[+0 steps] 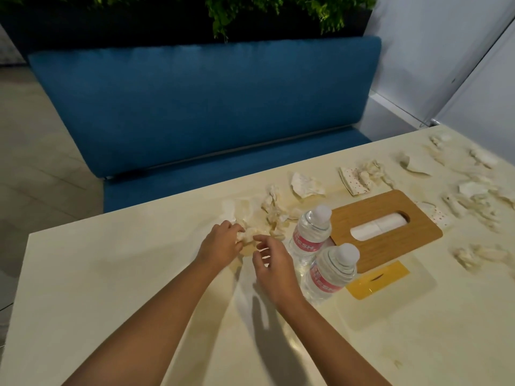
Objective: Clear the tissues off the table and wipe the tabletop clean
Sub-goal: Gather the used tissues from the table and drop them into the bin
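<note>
- Both bare forearms come in from the bottom edge, stretched out over the cream table point(111, 288).
- Left hand point(220, 245) is out in front, fingers curled down round a crumpled tissue point(246, 235) and gripping it right on the tabletop, about mid-table.
- Right hand point(274, 270) hovers just beside it, fingers loosely spread and a little bent, holding nothing, its fingertips pointing toward that same wad.
- Close behind the hands sits a small heap of stained tissues point(274, 213).
- More loose tissues point(306, 185) trail away toward the far right corner, some white, some spotted with a red print.
- One more clump point(479, 254) lies near the right edge.
- Two water bottles stand upright just right of the right hand: the near bottle point(331, 270) and the far bottle point(310, 232). Both have white caps and pink labels, and they stand very close together.
- Behind them lies a tissue box point(387, 232) with a wooden lid, a white sheet showing in its slot.
- Just in front of the box lies a yellow card point(377, 280) under something clear; what that is, I cannot tell.
- Brownish smears point(397, 363) mark the tabletop at near right.
- Across the far side runs a blue bench point(195, 107), with green plants point(278, 12) above it.
</note>
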